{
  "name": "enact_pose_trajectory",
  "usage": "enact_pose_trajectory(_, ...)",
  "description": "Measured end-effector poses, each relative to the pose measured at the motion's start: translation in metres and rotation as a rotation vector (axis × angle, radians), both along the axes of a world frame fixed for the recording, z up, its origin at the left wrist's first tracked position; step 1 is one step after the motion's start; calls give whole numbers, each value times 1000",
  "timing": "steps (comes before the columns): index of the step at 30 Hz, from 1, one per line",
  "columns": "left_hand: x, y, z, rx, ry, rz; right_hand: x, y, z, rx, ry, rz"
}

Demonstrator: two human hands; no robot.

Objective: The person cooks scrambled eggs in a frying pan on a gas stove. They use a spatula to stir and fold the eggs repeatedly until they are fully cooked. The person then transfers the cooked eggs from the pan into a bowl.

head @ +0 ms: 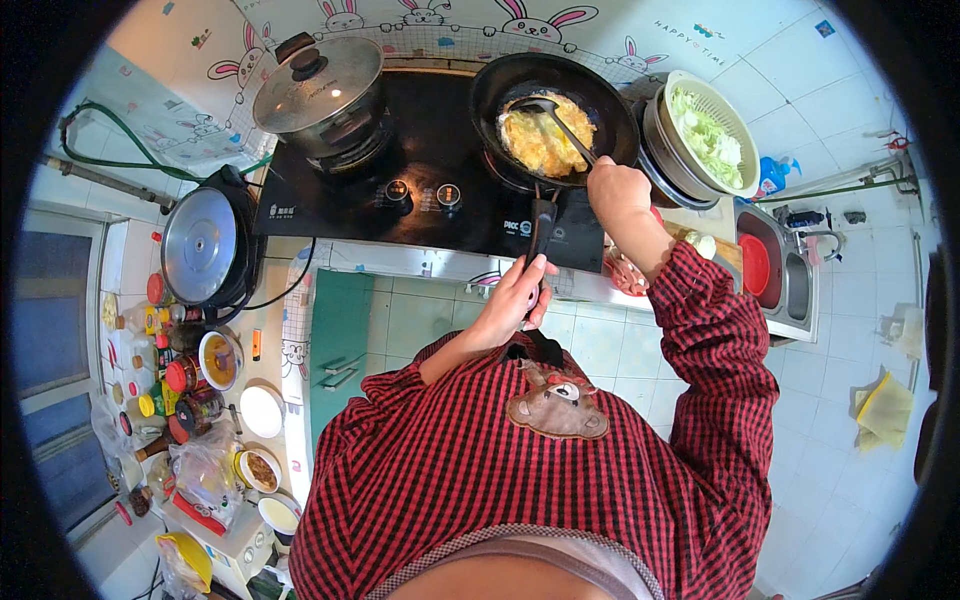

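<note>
My left hand (pixel 517 296) is wrapped around the handle (pixel 541 225) of a black wok (pixel 487 97) on the right burner. In my right hand (pixel 619 191) is a dark spatula (pixel 574 139), its blade resting on the food in the wok. That food is a yellow, partly browned layer of what looks like fried egg (pixel 540 150), glossy and paler in the middle. The spatula blade lies near the egg's upper edge. Part of the wok handle is hidden by my left fingers.
A lidded pot (pixel 322 97) stands on the left burner of the black gas stove (pixel 435 150). To the right, a colander (pixel 739 105) of chopped cabbage (pixel 705 142) sits on stacked basins, near a sink (pixel 799 289). Bottles, jars and bowls (pixel 262 411) crowd the left counter beside an electric pan (pixel 202 244).
</note>
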State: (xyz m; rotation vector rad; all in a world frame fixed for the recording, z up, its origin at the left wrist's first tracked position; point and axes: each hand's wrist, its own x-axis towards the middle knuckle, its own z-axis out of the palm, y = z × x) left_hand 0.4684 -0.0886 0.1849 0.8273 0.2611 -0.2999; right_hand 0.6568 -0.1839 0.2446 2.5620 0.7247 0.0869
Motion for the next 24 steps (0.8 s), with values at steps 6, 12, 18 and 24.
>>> enact_pose_trajectory(6,1,-1,-1,2,-15,-2,-3,3,4,52,-7,35)
enact_pose_trajectory(12,3,0,-2,4,-5,3,-5,-2,-3,90,37,100)
enact_pose_trajectory(18,3,0,-1,3,-19,-4,-9,-3,-7,90,86,192)
enact_pose_trajectory(24,2,-1,-1,9,-17,0,-15,-1,6,44,43,68)
